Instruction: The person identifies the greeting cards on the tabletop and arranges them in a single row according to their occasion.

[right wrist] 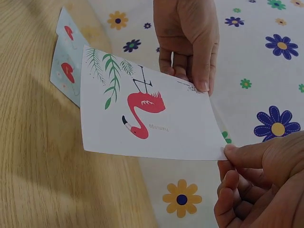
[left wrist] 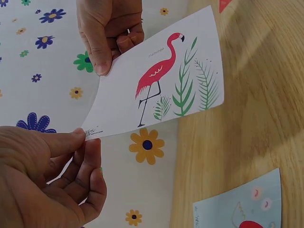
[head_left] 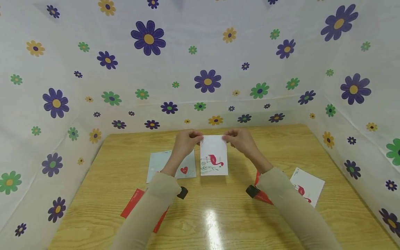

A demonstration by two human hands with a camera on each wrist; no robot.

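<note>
A white card (head_left: 214, 149) printed with a red flamingo and green leaves hangs between both hands above the table. My left hand (head_left: 186, 140) pinches its upper left corner between thumb and fingers. At the upper right corner, my right hand (head_left: 240, 139) pinches it the same way. In the left wrist view the flamingo card (left wrist: 156, 80) bends slightly near the pinched edge, with the left thumb on its printed side. The right wrist view shows the right thumb pressed on the other corner of the card (right wrist: 190, 128).
Light blue cards with red hearts (head_left: 187, 163) lie on the wooden table (head_left: 218, 205) behind the left forearm. A second flamingo card (head_left: 307, 185) lies at the right. Red strips (head_left: 132, 203) lie by the left arm, and another red piece (head_left: 264, 197) by the right. Flowered cloth (head_left: 175, 69) surrounds the table.
</note>
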